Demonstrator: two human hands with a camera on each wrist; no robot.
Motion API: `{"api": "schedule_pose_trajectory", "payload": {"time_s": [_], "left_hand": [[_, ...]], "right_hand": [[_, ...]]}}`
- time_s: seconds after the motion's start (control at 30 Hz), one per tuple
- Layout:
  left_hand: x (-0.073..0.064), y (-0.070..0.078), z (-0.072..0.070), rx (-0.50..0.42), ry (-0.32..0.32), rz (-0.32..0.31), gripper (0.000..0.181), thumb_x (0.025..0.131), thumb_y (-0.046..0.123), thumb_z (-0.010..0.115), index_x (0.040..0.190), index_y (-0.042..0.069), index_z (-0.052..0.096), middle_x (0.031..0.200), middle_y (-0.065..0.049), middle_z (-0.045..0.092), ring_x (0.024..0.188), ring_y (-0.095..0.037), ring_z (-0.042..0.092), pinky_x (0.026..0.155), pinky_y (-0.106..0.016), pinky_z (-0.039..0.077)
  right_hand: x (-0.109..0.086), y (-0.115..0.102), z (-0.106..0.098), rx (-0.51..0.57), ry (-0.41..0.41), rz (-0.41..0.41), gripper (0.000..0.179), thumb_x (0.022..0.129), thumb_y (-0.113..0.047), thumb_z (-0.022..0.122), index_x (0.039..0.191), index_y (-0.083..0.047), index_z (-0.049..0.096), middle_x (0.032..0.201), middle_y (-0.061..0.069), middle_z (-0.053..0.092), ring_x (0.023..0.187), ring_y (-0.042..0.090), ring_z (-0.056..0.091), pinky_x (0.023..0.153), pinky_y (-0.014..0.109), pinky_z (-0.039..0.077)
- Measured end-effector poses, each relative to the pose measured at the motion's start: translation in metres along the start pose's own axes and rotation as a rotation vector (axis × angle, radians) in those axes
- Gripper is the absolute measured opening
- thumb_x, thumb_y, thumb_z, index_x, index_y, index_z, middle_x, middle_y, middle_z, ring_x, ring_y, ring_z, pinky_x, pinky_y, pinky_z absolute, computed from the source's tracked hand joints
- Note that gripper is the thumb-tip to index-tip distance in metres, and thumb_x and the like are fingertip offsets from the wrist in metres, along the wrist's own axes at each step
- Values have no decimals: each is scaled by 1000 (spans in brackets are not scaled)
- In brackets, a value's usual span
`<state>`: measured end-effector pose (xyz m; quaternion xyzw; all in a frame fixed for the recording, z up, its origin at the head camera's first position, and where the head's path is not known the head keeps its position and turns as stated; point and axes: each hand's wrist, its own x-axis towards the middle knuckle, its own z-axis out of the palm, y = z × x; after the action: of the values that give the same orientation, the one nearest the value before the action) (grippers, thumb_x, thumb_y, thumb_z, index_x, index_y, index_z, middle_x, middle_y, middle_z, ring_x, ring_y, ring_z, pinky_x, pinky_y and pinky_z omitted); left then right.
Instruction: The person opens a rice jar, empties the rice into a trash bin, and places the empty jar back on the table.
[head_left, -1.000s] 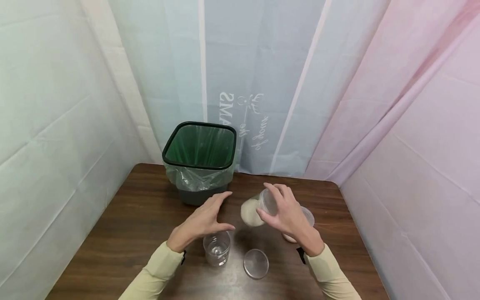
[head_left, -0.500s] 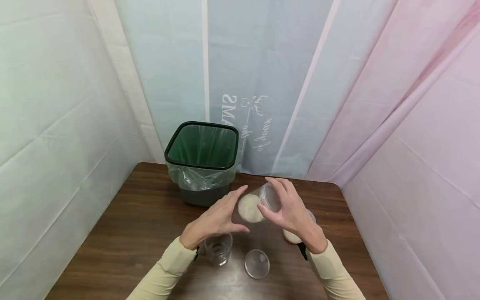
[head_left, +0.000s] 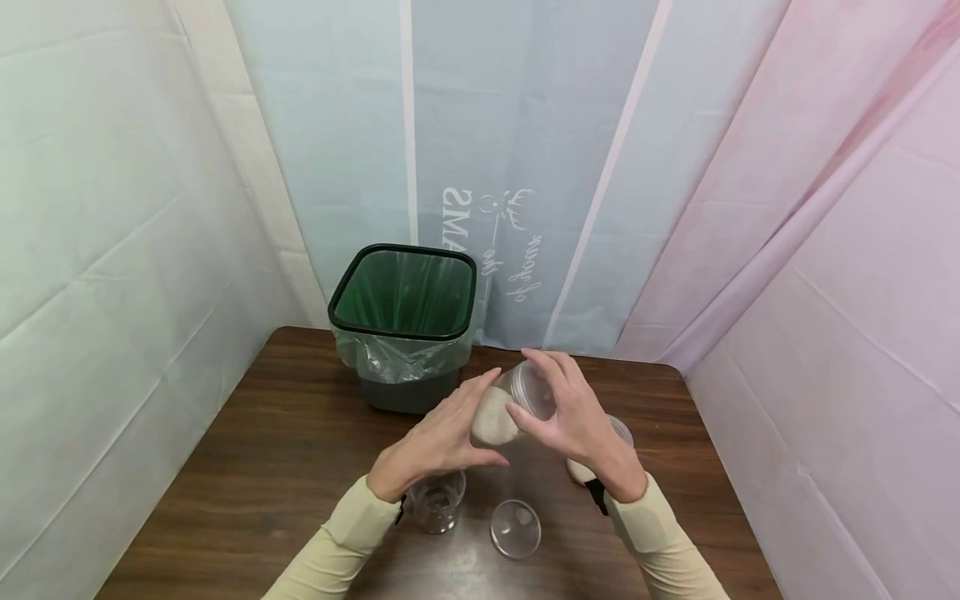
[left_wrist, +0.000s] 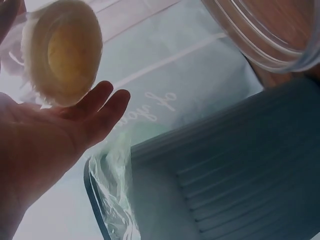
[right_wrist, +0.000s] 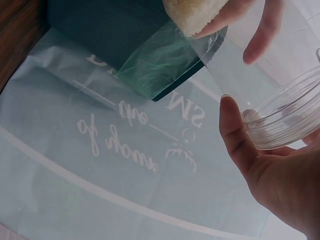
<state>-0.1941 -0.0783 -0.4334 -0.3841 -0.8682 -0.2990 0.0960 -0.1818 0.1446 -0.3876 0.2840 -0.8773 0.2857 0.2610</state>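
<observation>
A clear jar point(head_left: 531, 390) with white, rice-like grains point(head_left: 493, 417) at its bottom is held tilted above the table, its ridged rim toward the upper right. My right hand point(head_left: 581, 421) grips it around the rim end, thumb on the near side. My left hand point(head_left: 442, 429) holds the grain-filled end between thumb and fingers. In the left wrist view the jar's base point(left_wrist: 72, 50) sits against the fingers. The right wrist view shows the ridged rim point(right_wrist: 285, 112) in the right hand. Whether a lid covers this rim, I cannot tell.
A clear cup point(head_left: 437, 504) stands below my left wrist. A round clear lid point(head_left: 515, 529) lies to its right. Partly behind my right hand is another clear container point(head_left: 579, 472) with pale contents. A bin point(head_left: 405, 392) with a plastic liner stands at the back left of the wooden table point(head_left: 247, 467).
My left hand has moved right and closed in around the jar's grain-filled end. The right hand and jar have shifted slightly away and to the left, and the grains have shifted inside.
</observation>
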Motion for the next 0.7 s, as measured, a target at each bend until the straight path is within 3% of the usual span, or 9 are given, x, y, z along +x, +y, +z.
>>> {"api": "schedule_pose_trajectory", "payload": {"time_s": [0.23,0.47,0.7], "left_hand": [[3,-2,3,7,85,19,118,66,51,87,155,14,19,140,-5,47,117,-19,53,95,-36,50],[4,-7,2,-26,111,50,105,69,44,86,151,10,29,132,-6,53,109,-17,54,90,-32,49],[2,-9,-4,-67,115,109,101,69,39,86,148,8,32,131,-5,52,111,-16,52,90,-31,50]], "right_hand": [[3,-6,1,28,-3,9,67,79,-32,75,138,-13,51,126,10,55,111,22,53,83,35,50],[5,-9,1,14,-34,3,64,81,-35,74,138,-15,52,125,10,55,109,22,54,82,37,51],[5,-11,1,-26,-27,-70,60,94,-53,55,138,-12,52,122,11,57,114,25,55,88,41,51]]}}
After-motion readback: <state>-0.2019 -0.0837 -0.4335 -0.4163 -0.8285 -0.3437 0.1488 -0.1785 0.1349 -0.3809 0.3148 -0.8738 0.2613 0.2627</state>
